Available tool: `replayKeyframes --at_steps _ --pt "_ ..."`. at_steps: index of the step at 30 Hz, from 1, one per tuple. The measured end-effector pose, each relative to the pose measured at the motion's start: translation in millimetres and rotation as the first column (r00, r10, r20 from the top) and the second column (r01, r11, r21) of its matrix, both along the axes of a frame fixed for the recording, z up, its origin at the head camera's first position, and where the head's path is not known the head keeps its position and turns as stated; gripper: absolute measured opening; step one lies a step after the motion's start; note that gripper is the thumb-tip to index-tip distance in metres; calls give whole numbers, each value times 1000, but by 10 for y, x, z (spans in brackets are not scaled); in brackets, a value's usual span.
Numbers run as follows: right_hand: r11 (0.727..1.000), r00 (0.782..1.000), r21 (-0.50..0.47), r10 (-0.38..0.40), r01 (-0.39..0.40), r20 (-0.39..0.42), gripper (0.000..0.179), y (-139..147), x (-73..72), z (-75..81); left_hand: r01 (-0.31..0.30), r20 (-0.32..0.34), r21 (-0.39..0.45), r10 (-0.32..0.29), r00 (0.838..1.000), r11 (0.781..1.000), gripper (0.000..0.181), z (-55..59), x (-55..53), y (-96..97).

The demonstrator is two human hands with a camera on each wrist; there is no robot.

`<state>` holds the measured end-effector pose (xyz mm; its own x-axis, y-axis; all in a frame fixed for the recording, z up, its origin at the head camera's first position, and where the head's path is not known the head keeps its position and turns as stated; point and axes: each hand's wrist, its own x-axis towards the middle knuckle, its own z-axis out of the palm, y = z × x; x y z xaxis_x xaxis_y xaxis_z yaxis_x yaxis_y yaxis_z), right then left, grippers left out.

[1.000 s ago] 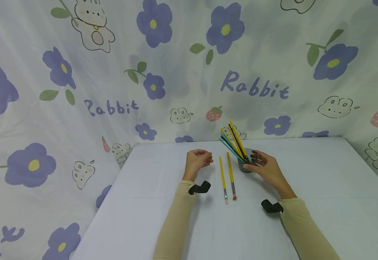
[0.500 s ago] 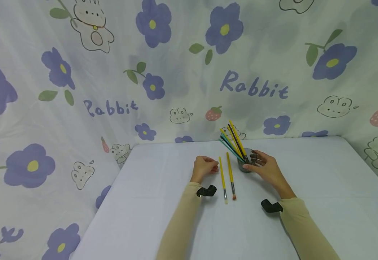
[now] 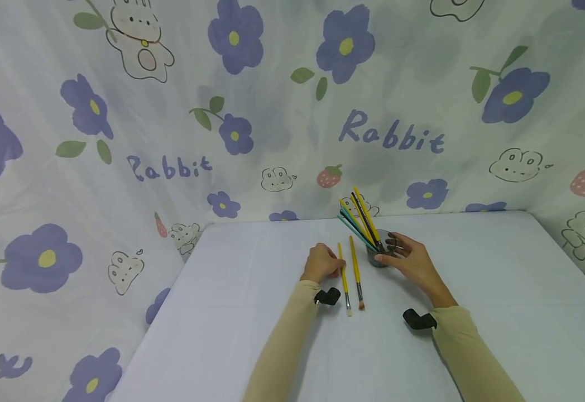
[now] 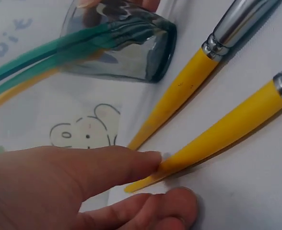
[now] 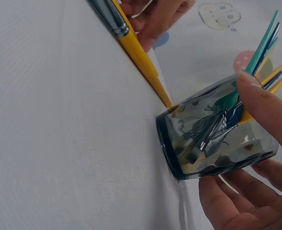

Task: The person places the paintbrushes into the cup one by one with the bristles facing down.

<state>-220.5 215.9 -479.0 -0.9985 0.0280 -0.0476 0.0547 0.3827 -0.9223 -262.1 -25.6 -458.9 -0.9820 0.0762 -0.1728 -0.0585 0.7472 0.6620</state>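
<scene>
My left hand (image 3: 322, 263) is at the handle of the nearer yellow paintbrush (image 3: 344, 281), lying on the white table. In the left wrist view the thumb (image 4: 131, 165) and curled fingers pinch the handle close to its thin end. Just right of it lies a second yellow paintbrush (image 3: 355, 268) with a reddish-brown tip. My right hand (image 3: 414, 261) grips a clear, dark-tinted glass (image 5: 166, 143) round its side. Several yellow, teal and dark-handled brushes (image 5: 263, 43) lean in the glass, bristles down, their handles tilting left in the head view.
The white-covered table (image 3: 212, 335) reaches back to a curtain (image 3: 282, 111) printed with flowers, rabbits and strawberries. A black band piece (image 3: 327, 296) is on the left wrist, and another (image 3: 419, 319) is on the right.
My left hand has moved right and slightly toward me, from beside the brushes onto the nearer brush's handle, and now pinches it. The right hand stays on the glass.
</scene>
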Motion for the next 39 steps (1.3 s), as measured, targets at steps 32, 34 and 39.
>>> replayKeyframes --at_steps 32,34,39 --pt "1000 1000 9 10 -10 1 109 22 0 -7 -44 84 450 7 996 892 21 286 -126 -629" --pt "1000 1000 6 10 -11 3 109 22 -3 -11 -60 89 508 17 996 859 20 287 -130 -633" --pt "1000 1000 2 7 -7 6 107 17 -13 -12 -89 90 636 40 995 767 21 291 -135 -614"
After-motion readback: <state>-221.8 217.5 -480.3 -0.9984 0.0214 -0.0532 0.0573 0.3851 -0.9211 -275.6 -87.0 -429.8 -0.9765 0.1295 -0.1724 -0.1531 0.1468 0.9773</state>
